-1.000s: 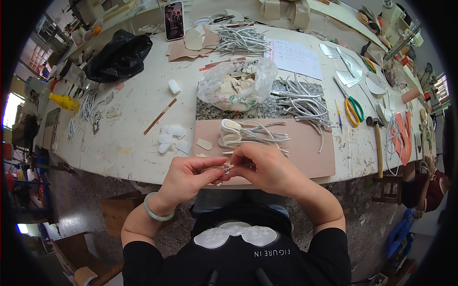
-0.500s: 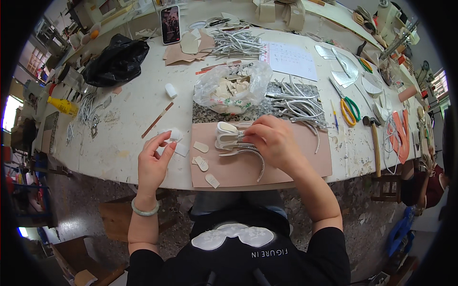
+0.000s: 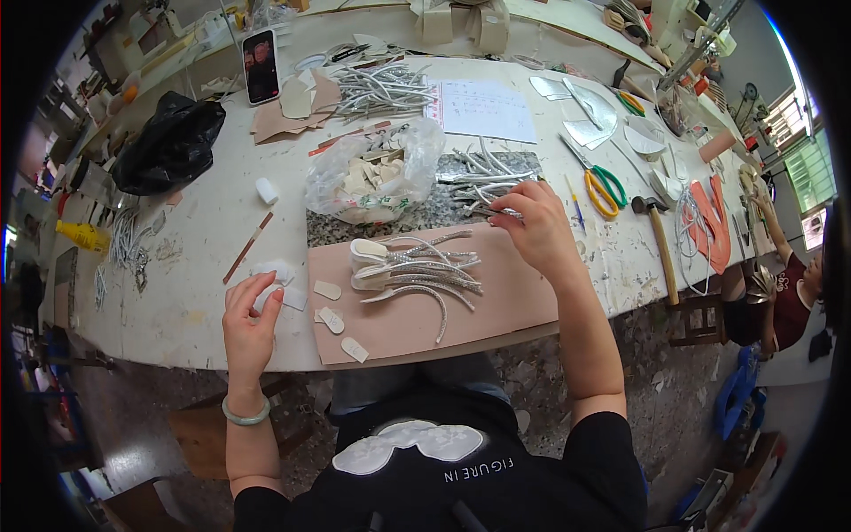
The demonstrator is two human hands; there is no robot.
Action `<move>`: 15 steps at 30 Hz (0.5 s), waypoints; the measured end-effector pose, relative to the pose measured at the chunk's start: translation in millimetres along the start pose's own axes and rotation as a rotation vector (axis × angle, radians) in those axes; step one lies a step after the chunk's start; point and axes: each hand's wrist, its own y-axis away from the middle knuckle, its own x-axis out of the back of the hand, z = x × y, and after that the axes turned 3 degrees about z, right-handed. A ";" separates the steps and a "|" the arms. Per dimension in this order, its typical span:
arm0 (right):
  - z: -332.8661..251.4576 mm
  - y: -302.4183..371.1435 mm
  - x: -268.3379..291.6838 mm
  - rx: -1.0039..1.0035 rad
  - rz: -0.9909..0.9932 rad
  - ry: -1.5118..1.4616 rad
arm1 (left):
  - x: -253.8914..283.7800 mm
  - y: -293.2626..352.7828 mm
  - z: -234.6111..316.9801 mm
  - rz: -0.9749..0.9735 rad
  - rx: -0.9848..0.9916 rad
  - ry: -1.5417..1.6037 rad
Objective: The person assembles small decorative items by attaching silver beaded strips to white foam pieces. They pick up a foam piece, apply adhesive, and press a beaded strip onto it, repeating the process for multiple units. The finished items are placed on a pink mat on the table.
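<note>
My right hand (image 3: 542, 226) is at the near right side of a pile of silver straps (image 3: 486, 173) on a speckled granite slab (image 3: 332, 228). Its thumb and fingers pinch at a strap end, mostly hidden by the fingertips. My left hand (image 3: 248, 330) hovers with curved fingers apart beside a small white pad (image 3: 273, 273), holding nothing visible. Between the hands, a bundle of silver straps (image 3: 434, 266) with pale looped ends lies on a tan board (image 3: 505, 310). Several cream rounded tabs (image 3: 327, 290) lie left of the bundle.
Behind the board sits a clear plastic bag (image 3: 417, 146) of cream pieces. Scissors (image 3: 605, 191) and a hammer (image 3: 658, 244) lie to the right. A black bag (image 3: 168, 146) and a propped phone (image 3: 261, 66) stand far left. Another person (image 3: 793, 284) is at the right.
My right hand has left the strap bundle on the board and moved away and right to the strap pile. My left hand keeps its pose. The whole view has shifted.
</note>
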 end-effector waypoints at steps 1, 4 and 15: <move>2.2 -0.5 -1.0 0.007 0.007 0.014 | -0.7 -0.8 0.5 -0.004 -0.016 0.007; 8.7 -3.3 -14.7 -0.017 0.012 0.016 | -2.6 0.5 3.3 -0.013 -0.049 0.020; -8.5 -9.0 -11.1 -0.033 0.141 -0.150 | -22.1 -13.1 19.3 -0.173 -0.106 0.040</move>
